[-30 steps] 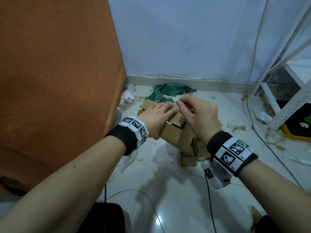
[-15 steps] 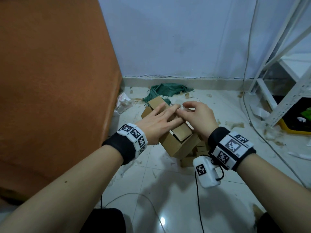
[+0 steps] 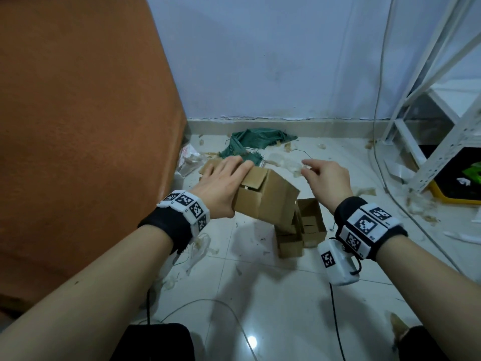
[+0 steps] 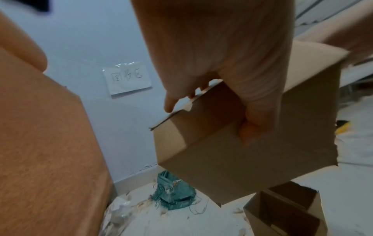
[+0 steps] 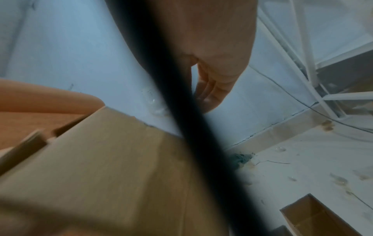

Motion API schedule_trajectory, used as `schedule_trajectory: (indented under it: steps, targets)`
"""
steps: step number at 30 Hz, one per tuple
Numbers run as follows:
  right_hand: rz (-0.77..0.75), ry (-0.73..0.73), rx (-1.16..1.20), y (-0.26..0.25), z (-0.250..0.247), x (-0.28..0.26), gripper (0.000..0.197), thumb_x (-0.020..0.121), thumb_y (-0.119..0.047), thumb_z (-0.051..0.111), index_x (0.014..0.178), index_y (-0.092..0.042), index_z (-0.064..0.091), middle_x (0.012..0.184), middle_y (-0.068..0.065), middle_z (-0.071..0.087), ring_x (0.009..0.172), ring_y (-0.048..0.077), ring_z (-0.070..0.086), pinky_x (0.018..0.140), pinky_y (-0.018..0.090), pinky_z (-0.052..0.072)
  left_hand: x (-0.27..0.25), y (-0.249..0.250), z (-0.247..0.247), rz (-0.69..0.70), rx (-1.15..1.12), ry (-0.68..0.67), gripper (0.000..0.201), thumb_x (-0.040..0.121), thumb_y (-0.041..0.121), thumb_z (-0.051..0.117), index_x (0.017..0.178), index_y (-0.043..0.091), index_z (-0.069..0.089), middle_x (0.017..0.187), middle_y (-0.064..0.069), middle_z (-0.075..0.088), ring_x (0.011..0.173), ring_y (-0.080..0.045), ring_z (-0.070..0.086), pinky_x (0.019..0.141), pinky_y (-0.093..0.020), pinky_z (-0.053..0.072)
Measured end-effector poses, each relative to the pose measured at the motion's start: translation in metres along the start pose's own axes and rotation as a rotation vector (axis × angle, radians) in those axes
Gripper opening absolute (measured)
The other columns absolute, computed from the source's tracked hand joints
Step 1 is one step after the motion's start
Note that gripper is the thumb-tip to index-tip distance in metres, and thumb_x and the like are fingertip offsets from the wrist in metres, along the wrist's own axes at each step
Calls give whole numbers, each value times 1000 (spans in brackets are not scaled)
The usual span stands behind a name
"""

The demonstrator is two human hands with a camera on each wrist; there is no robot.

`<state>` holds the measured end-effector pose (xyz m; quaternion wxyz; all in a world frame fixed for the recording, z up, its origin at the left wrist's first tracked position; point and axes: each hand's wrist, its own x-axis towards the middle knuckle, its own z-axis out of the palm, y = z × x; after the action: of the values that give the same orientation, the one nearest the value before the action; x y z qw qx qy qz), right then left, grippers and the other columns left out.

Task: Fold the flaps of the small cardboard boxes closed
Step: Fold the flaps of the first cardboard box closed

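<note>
My left hand [image 3: 223, 183] grips a small brown cardboard box [image 3: 265, 201] and holds it tilted above the floor. Its fingers lie over the far top edge, and in the left wrist view the thumb [image 4: 250, 127] presses the box [image 4: 232, 159] on its side. The flaps on the end facing me are folded in with a narrow gap. My right hand [image 3: 325, 181] hovers to the right of the box, apart from it, fingers curled, pinching a clear crumpled scrap [image 3: 296, 169]. A black cable [image 5: 181, 111] hides part of that hand [image 5: 218, 76] in the right wrist view.
More small boxes [image 3: 309, 222] with open tops stand on the white tiles under the held one. A green cloth [image 3: 255, 142] lies by the wall, an orange surface [image 3: 78, 126] rises on the left, and a white rack [image 3: 429, 100] stands right. Scraps litter the floor.
My right hand has left the box top and moved right with the clear scrap. My left hand has lifted and tilted the box, its fingers sliding to the far edge.
</note>
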<state>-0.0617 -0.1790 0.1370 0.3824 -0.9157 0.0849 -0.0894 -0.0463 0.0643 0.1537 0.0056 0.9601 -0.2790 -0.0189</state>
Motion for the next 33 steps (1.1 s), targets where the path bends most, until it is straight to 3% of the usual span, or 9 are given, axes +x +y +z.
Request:
schedule_trajectory:
  steps: [3,5,10,12,21,25,29,31,33]
  targets:
    - [14,-8,76,-2,9,-2,19,99,-20,49,116,-14,54,94,13,67,90,31,65,79,40,54,4,-2,-6,-185,-66,100,106,62,20,82,146,22,16,143,-5,25,136,-28,26,109,-63,29]
    - [-9,-19,13,-3,11,-1,11,98,-22,51,98,-12,53,86,9,62,84,28,59,62,31,43,7,-6,-7,-300,-111,156,108,61,25,84,145,21,17,141,-7,27,135,-30,27,106,-62,33]
    - [-157,-372,-123,-12,11,-13,29,101,-33,50,83,-22,69,63,-1,58,63,16,54,54,18,34,10,-13,-1,-377,-129,182,112,59,33,89,143,21,17,137,-6,28,134,-29,27,104,-61,36]
    - [-182,-432,-48,-15,14,-18,20,100,-28,51,92,-31,69,70,-4,65,65,12,57,57,15,38,11,-14,1,-375,-119,181,111,59,34,88,143,21,18,137,-5,29,134,-29,27,104,-61,36]
    - [-316,-436,-28,-23,21,-24,16,93,-22,58,87,-16,72,99,-2,66,90,13,62,78,21,47,11,-8,-7,-451,-62,312,106,62,28,78,147,19,16,139,-8,30,131,-31,29,108,-54,28]
    - [-175,-180,77,-21,20,-15,29,97,-18,49,125,-16,58,115,5,64,98,23,64,92,38,50,9,-7,-9,-427,-61,289,115,61,33,79,152,23,9,141,-10,27,134,-33,24,114,-58,19]
    - [-71,-207,34,-13,19,-9,71,95,-31,57,155,-20,21,151,11,39,127,28,50,106,43,42,9,-8,-10,-323,-222,257,115,57,37,84,150,26,15,138,-7,29,128,-29,27,110,-51,29]
    - [-55,-210,-9,-9,23,-10,73,91,-35,64,152,-18,29,147,12,44,125,29,52,103,42,44,8,-6,-11,-273,-253,222,115,57,37,85,149,26,17,137,-6,30,127,-27,27,106,-45,30]
    - [-50,-199,-30,-7,25,-11,48,89,-31,67,132,-14,53,124,10,62,107,26,62,91,34,50,8,-3,-11,-239,-233,196,115,58,36,85,150,25,17,136,-6,29,127,-27,26,107,-44,28]
